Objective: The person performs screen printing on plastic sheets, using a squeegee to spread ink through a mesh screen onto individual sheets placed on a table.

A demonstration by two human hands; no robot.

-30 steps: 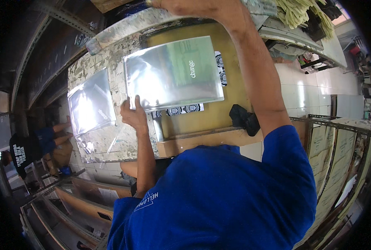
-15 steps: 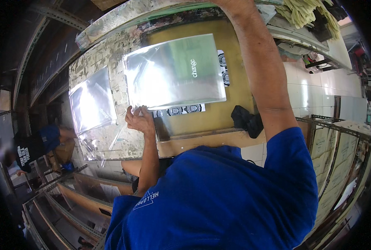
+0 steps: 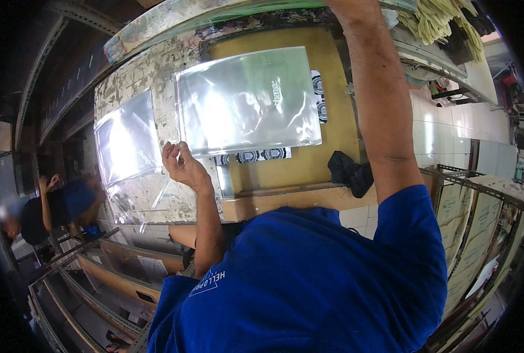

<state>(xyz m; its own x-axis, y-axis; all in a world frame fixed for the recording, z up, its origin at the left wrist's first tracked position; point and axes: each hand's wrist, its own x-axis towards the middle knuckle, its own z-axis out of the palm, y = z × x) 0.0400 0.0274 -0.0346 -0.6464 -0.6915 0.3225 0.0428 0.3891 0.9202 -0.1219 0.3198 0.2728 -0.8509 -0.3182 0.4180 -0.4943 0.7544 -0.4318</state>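
Observation:
A clear, glossy plastic sheet (image 3: pixel 244 112) with small white lettering lies over a yellowish board (image 3: pixel 338 126) on the worktable. Its surface looks rippled and throws bright glare. At its near left corner is my left hand (image 3: pixel 187 169), fingers curled and the thumb and a fingertip pinching the edge. Patterned black-and-white paper (image 3: pixel 265 154) shows from under the sheet along its near and right sides. My right forearm reaches up past the board's right side, and the hand lies beyond the top of the picture. A second clear sheet (image 3: pixel 129 141) rests to the left.
A crumpled black cloth (image 3: pixel 350 172) sits at the board's near right corner. The paint-worn tabletop (image 3: pixel 162 76) has a wooden strip (image 3: pixel 285 202) along its near side. Metal racks (image 3: pixel 115 276) stand lower left, with another person (image 3: pixel 50 206) beyond.
My left hand has shifted slightly left and up at the sheet's corner. The sheet's surface has become more rippled and its lettering fainter. The other person has raised an arm.

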